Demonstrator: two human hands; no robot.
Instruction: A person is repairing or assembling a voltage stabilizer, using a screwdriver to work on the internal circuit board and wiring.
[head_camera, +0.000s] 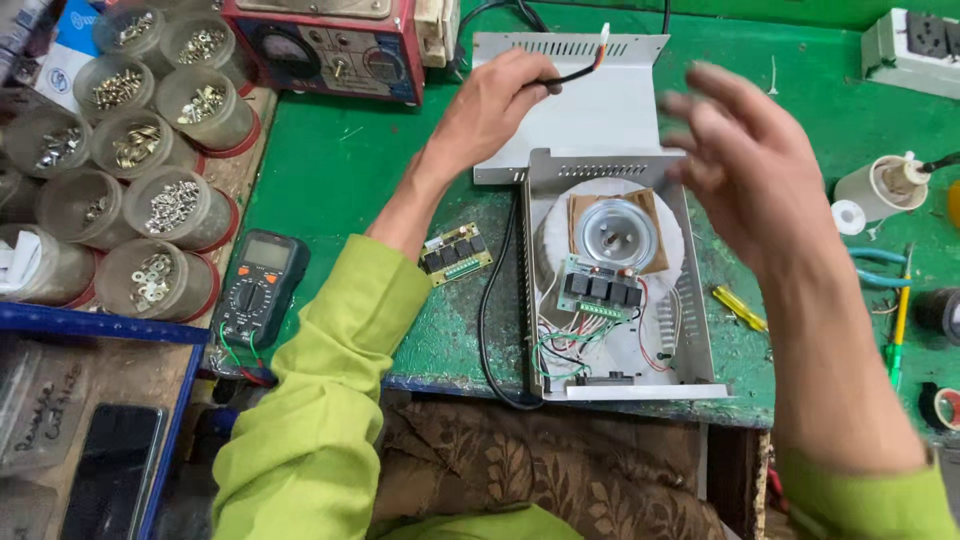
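Note:
An open grey metal case lies on the green bench, holding a round transformer, a small relay board and coloured wires. My left hand reaches over the loose grey lid behind the case and pinches a black wire with a red and white tip. My right hand hovers blurred above the case's right side, fingers spread, holding nothing.
A spare relay board and a multimeter lie left of the case. Several clear jars of screws stand far left. A red meter box sits at the back. A yellow screwdriver, tape rolls and a socket strip lie right.

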